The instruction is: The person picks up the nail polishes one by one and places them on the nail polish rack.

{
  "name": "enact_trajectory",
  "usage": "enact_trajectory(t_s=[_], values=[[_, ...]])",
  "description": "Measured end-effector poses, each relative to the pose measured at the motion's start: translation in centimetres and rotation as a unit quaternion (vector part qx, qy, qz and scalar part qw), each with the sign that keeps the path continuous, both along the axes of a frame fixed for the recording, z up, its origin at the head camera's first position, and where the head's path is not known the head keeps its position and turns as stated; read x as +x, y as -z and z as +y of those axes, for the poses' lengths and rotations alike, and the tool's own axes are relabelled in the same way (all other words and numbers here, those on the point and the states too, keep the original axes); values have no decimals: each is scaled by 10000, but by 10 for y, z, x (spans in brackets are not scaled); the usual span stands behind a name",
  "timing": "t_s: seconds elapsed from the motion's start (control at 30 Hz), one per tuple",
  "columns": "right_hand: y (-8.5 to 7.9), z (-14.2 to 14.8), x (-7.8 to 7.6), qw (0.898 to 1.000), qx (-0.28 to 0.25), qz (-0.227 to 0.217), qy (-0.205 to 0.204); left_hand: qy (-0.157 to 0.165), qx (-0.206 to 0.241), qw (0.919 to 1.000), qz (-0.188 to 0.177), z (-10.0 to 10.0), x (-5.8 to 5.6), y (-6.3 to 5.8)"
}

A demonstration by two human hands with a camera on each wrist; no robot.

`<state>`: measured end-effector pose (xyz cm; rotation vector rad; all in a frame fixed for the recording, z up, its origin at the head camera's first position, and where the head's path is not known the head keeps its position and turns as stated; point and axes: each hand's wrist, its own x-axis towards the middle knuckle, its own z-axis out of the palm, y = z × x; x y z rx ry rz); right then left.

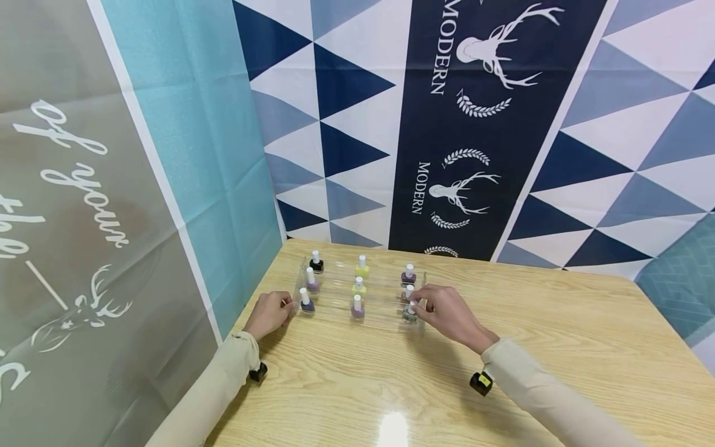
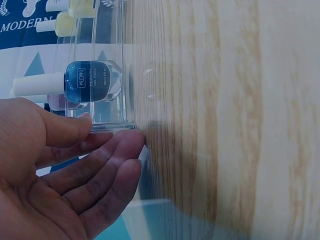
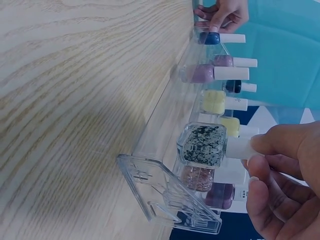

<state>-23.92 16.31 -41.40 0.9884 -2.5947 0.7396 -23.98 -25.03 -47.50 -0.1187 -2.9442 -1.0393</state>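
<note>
A clear stepped rack [image 1: 335, 318] stands on the table, bearing several nail polish bottles with white caps. My right hand [image 1: 449, 315] pinches the white cap of a black-and-white speckled nail polish bottle [image 3: 202, 145] at the rack's front right. Behind that bottle sit a glittery pinkish one [image 3: 197, 178] and a dark purple one [image 1: 409, 278]. At the other end, my left hand [image 1: 270, 312] holds the rack's left edge between thumb and fingers. Close to its thumb stands a dark blue bottle [image 2: 92, 81]. Mid-rack are a lilac bottle [image 1: 357, 309] and two yellow ones [image 1: 362, 270].
The wooden table [image 1: 357, 372] reaches toward me and to the right. A patterned cloth [image 1: 357, 124] hangs behind it, and a grey and turquoise cloth [image 1: 184, 155] hangs along the left. A black bottle [image 1: 316, 265] stands at the rack's back left.
</note>
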Motion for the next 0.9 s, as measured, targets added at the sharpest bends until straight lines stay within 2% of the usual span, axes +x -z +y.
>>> enact_trajectory(t_s=[0.4, 0.9], values=[[7, -3, -2, 9999, 27, 53, -123, 35, -37, 9999, 90, -1, 1, 0], [16, 0, -5, 9993, 225, -304, -9, -29, -50, 10000, 39, 0, 0, 1]])
